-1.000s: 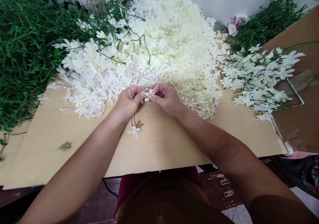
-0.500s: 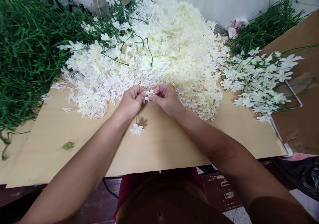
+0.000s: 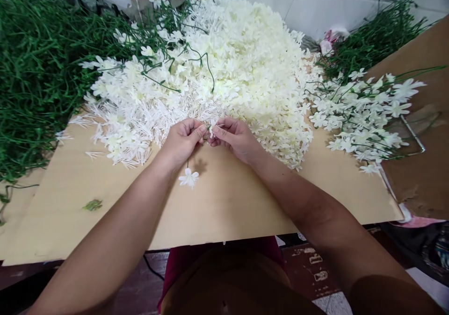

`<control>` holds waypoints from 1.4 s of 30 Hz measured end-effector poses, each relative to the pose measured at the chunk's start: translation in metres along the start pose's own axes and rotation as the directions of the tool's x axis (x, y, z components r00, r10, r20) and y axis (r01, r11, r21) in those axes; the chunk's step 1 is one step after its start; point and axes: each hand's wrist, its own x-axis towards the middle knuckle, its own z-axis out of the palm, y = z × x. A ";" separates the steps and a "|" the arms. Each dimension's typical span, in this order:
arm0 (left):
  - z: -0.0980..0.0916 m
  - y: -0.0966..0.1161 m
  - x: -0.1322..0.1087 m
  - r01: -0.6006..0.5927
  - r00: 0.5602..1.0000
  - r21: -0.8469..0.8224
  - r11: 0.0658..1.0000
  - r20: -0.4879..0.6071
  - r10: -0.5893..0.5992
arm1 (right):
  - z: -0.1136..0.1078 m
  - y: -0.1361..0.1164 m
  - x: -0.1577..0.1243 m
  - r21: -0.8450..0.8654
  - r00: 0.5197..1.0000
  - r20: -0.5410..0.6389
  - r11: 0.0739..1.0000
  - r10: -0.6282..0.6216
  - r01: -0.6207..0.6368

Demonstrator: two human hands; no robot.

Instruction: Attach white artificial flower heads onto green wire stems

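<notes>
My left hand (image 3: 187,139) pinches a thin green stem near the middle of the board. From below it hangs a white flower (image 3: 189,178) on that stem. Just to the right, my right hand (image 3: 236,137) is closed on a small white flower (image 3: 212,129), its fingertips almost touching those of the left. The flower is partly hidden by the fingers. Behind both hands rises a large heap of white and cream petals (image 3: 245,67), with white stamen pieces (image 3: 157,118) at its front left.
Green stems (image 3: 42,58) are piled at the left, and more stems (image 3: 379,37) lie at the back right. Finished-looking white flowers (image 3: 368,114) rest at the right by a brown cardboard panel (image 3: 421,165). A green scrap (image 3: 93,205) lies on the tan board (image 3: 224,203).
The small white flower between the fingertips has turned and now sits upright against the stem end. My right fingers have shifted around it, and the hanging flower has swung slightly left and up.
</notes>
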 end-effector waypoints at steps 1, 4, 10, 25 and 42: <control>0.000 0.000 0.001 -0.006 1.000 0.011 1.000 0.009 0.006 | 0.000 0.000 -0.001 0.018 1.000 0.003 1.000 0.002 -0.002; -0.001 0.000 0.002 -0.007 0.999 0.074 0.997 0.036 0.004 | -0.001 0.000 -0.001 0.055 1.000 -0.004 0.998 0.013 -0.013; -0.004 0.003 0.001 -0.031 0.996 0.114 0.993 0.087 0.021 | -0.001 0.001 0.002 0.090 0.999 -0.022 0.995 0.046 -0.044; -0.010 0.004 0.000 -0.126 0.989 0.286 0.950 0.110 0.098 | 0.000 -0.002 0.004 -0.021 0.997 -0.039 0.998 0.065 -0.066; -0.009 0.001 -0.004 -0.151 0.987 0.316 0.937 0.109 0.122 | -0.006 0.000 0.005 0.022 0.996 0.006 0.995 0.094 -0.095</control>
